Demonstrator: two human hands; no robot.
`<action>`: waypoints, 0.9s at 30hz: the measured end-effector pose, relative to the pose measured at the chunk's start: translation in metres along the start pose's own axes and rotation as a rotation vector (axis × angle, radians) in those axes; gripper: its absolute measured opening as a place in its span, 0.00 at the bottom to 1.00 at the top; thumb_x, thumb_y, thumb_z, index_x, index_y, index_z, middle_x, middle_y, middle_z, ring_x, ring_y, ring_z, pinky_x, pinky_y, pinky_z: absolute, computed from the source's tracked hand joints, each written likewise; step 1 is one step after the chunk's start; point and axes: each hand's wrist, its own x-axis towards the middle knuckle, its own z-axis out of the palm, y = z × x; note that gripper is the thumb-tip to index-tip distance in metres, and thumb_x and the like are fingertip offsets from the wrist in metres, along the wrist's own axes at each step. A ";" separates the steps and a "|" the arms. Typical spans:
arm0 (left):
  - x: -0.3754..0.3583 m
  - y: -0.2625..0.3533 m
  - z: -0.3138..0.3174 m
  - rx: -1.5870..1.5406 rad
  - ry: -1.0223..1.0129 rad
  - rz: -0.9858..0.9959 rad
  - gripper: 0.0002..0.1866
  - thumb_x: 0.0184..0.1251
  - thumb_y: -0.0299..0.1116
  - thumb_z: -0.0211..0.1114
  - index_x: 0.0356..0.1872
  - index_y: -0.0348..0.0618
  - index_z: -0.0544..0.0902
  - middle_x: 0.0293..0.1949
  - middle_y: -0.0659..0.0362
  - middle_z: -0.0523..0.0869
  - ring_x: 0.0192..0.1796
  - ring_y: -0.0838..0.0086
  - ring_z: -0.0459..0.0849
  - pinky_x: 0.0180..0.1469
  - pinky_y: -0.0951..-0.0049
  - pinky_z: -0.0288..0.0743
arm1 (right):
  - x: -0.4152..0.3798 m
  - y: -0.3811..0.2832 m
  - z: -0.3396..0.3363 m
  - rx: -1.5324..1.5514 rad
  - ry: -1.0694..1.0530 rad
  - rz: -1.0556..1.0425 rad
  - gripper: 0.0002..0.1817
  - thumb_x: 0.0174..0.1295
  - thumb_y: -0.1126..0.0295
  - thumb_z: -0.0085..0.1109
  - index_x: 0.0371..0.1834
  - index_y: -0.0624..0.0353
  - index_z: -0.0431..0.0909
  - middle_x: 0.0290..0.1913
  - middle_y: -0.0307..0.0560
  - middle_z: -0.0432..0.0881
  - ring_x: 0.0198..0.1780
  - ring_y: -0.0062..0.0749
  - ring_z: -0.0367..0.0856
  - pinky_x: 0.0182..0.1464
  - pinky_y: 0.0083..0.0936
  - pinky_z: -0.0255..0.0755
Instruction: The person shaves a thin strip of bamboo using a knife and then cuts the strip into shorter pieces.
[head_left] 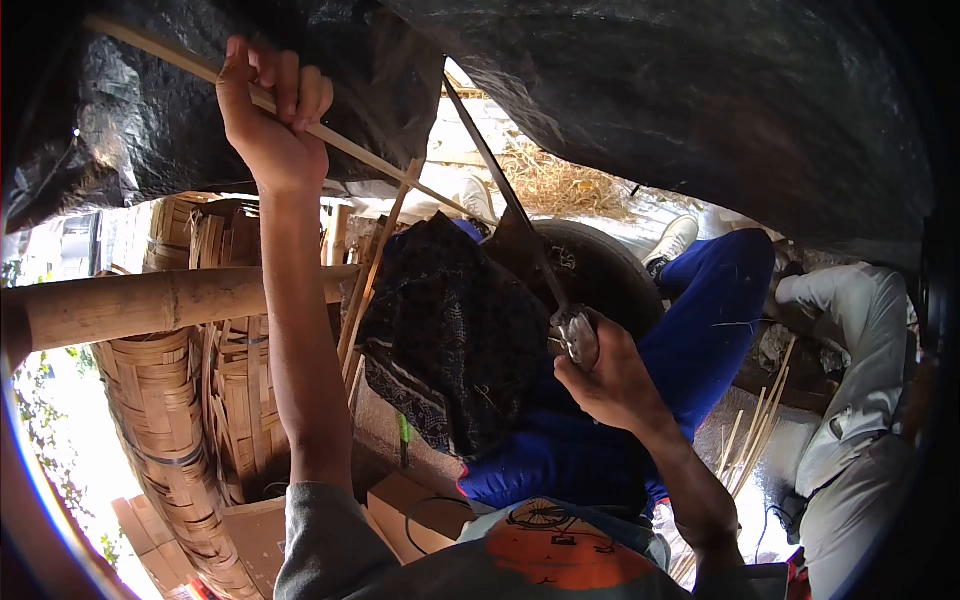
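My left hand [275, 115], raised at the upper left, has its fingers wrapped round a long thin bamboo strip [365, 155]. The strip slants down to the right, its lower end close to the dark blade near the tire. My right hand [610, 378] grips the silvery, wrapped-looking handle of a long knife [572, 335]. Its narrow dark blade points up and away to the left. A dark patterned cloth [450, 330] lies over my lap, above blue trousers [715, 300]. Behind the blade stands a black tire [600, 275].
Black plastic sheeting [700, 90] hangs low overhead. A thick bamboo pole [150, 308] crosses at left, before tall woven bamboo baskets [160, 430]. Thin bamboo sticks [758, 425] lie at right, beside another person's grey-clad leg [850, 400]. Cardboard [410, 510] lies below.
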 end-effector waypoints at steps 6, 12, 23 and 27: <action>0.004 -0.003 0.008 0.120 0.060 0.055 0.23 0.68 0.41 0.47 0.13 0.51 0.55 0.12 0.66 0.52 0.15 0.81 0.50 0.21 0.77 0.45 | -0.013 0.016 0.002 -0.074 -0.067 0.092 0.22 0.51 0.69 0.59 0.48 0.66 0.68 0.40 0.57 0.73 0.38 0.47 0.77 0.40 0.39 0.72; -0.003 -0.006 0.011 0.011 0.040 -0.109 0.22 0.68 0.37 0.47 0.13 0.51 0.53 0.11 0.68 0.49 0.15 0.82 0.45 0.21 0.76 0.42 | -0.006 0.009 0.000 -0.086 -0.060 0.098 0.23 0.51 0.69 0.60 0.51 0.63 0.68 0.37 0.56 0.74 0.38 0.47 0.76 0.43 0.39 0.71; 0.000 -0.016 0.021 0.009 -0.046 -0.085 0.23 0.67 0.33 0.49 0.11 0.52 0.51 0.10 0.68 0.48 0.14 0.83 0.43 0.19 0.76 0.40 | 0.042 -0.033 0.006 0.476 -0.315 0.392 0.08 0.51 0.81 0.52 0.31 0.58 0.64 0.16 0.37 0.67 0.11 0.18 0.65 0.11 0.20 0.58; 0.005 -0.017 0.015 0.005 -0.033 -0.084 0.21 0.64 0.33 0.50 0.12 0.50 0.54 0.10 0.69 0.49 0.14 0.84 0.44 0.18 0.76 0.39 | 0.048 -0.028 -0.006 0.458 -0.320 0.420 0.09 0.51 0.76 0.54 0.36 0.63 0.67 0.14 0.37 0.66 0.11 0.20 0.65 0.12 0.22 0.57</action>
